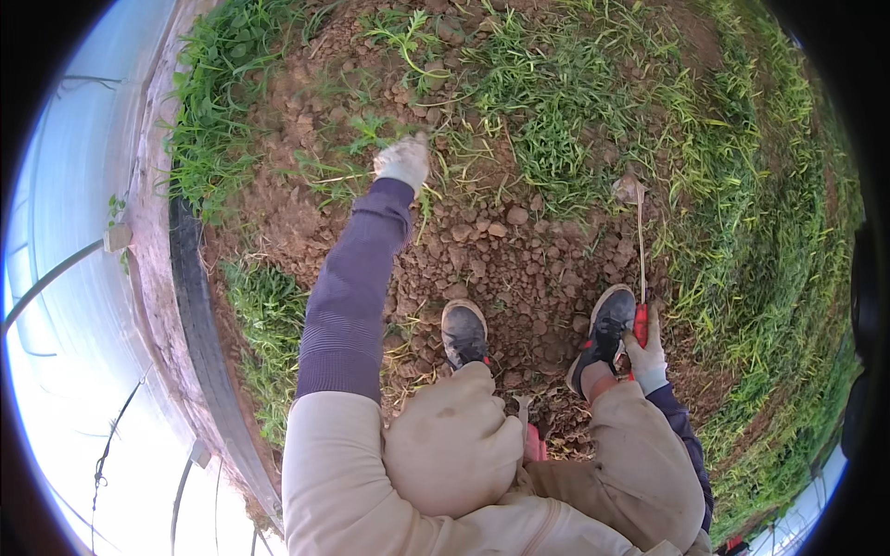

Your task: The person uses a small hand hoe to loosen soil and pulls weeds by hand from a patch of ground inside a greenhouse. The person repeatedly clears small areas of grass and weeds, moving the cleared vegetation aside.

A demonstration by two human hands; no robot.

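My left hand (pixel 403 163), in a dirty light glove, reaches over the soil beside a small leafy weed (pixel 368 132). Its fingers point away from me and are partly hidden, so whether it grips a stem cannot be told. My right hand (pixel 648 351), also gloved, is closed on the red handle (pixel 640 325) of a long-shafted hand tool beside my right shoe. The tool's thin metal shaft (pixel 641 243) runs forward to a soil-coated blade (pixel 628 189) lying on the ground near the grass.
Crumbly brown soil (pixel 500 264) lies around my shoes. Cut grass and weeds (pixel 556 118) cover the ground ahead and to the right. A dark edging strip (pixel 201 313) and clear plastic sheeting (pixel 76 208) with curved rods stand at the left. A pink object (pixel 534 445) lies between my legs.
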